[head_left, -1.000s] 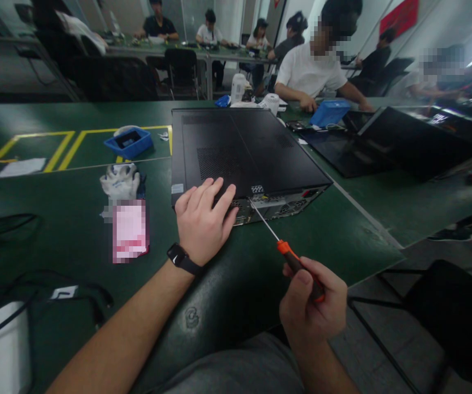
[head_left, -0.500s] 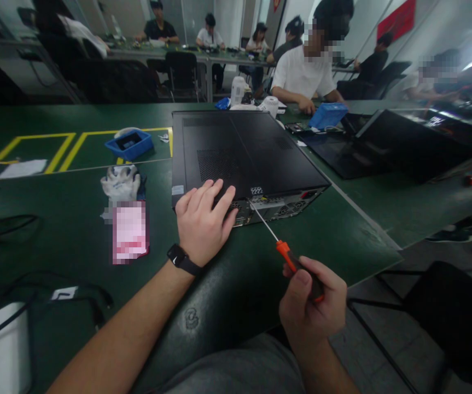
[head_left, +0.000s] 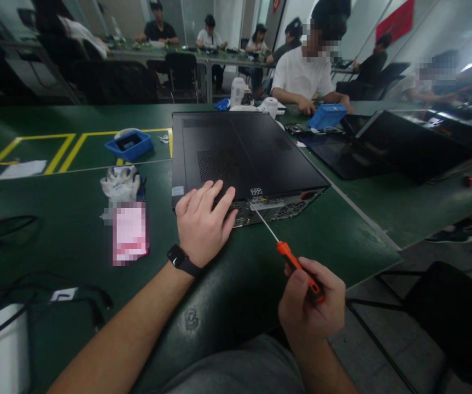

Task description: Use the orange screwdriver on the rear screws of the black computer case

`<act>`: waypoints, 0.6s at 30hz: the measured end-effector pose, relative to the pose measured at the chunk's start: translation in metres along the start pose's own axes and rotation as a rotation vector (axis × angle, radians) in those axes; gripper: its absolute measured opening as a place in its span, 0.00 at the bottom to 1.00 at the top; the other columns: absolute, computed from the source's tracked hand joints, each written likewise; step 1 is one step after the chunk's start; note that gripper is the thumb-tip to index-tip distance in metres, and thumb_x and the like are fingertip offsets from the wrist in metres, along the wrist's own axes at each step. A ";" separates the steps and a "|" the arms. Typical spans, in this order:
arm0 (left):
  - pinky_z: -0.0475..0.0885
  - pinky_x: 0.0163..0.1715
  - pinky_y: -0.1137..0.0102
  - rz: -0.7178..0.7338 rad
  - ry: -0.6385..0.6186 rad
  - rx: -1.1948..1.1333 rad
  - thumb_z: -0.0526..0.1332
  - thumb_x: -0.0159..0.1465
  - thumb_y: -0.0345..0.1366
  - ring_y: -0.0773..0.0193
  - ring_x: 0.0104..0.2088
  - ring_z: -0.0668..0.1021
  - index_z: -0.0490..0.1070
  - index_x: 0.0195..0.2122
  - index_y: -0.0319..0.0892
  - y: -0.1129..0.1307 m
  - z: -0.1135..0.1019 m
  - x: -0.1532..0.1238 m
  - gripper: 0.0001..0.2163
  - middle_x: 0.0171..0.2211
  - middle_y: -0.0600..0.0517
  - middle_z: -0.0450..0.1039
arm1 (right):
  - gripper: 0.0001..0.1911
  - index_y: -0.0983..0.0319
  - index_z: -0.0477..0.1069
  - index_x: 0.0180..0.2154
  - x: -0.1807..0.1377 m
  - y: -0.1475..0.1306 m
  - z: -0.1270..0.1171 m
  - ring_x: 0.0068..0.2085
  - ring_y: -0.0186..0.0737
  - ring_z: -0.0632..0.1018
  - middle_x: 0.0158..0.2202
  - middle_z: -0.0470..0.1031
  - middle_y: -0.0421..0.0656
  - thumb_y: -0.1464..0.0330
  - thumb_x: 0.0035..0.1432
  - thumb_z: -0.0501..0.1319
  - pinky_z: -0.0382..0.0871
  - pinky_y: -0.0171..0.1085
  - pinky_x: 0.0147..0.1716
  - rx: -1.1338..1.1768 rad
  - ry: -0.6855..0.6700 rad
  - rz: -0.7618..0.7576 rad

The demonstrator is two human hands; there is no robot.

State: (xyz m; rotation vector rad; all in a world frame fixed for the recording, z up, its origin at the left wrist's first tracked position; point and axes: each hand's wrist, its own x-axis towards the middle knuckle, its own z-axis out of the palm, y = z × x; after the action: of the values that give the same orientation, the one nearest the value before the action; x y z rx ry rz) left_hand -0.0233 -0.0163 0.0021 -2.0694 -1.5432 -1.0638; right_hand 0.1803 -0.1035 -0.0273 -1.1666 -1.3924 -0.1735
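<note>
head view: nearest, the right hand (head_left: 313, 306) is curled closed around the orange-and-black handle of a screwdriver (head_left: 288, 254), whose thin shaft points away and to the left of that hand. beyond and left of it, the left hand (head_left: 203, 221) lies palm down, fingers a little spread, gripping nothing, on the near edge of a black computer case (head_left: 236, 142). the screwdriver's tip reaches the case's vented near side (head_left: 277, 208), just right of the left hand. left of the left hand lies a blurred pink item (head_left: 129, 232), with a grey-white glove (head_left: 120, 186) just past it. farther beyond, still leftward, is a blue tray (head_left: 143, 149); well past the right hand sits a co-worker in a white shirt (head_left: 301, 76).
</note>
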 end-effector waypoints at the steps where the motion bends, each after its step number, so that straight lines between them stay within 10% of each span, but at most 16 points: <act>1: 0.62 0.63 0.50 0.002 0.001 0.003 0.64 0.69 0.38 0.46 0.64 0.75 0.73 0.62 0.48 0.000 0.000 0.000 0.20 0.63 0.43 0.76 | 0.12 0.61 0.75 0.49 -0.002 0.000 0.000 0.31 0.35 0.83 0.41 0.81 0.43 0.71 0.62 0.66 0.79 0.35 0.30 -0.018 0.013 0.018; 18: 0.63 0.62 0.51 0.005 0.007 0.000 0.64 0.69 0.38 0.46 0.64 0.76 0.73 0.62 0.46 0.000 -0.001 0.000 0.20 0.63 0.43 0.76 | 0.10 0.61 0.76 0.48 0.000 -0.005 -0.003 0.28 0.33 0.82 0.38 0.82 0.41 0.70 0.64 0.65 0.78 0.33 0.29 -0.060 -0.018 0.013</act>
State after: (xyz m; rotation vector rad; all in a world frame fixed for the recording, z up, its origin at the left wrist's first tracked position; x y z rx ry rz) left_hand -0.0235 -0.0170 0.0033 -2.0664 -1.5342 -1.0674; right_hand 0.1788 -0.1081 -0.0245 -1.2289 -1.4032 -0.1974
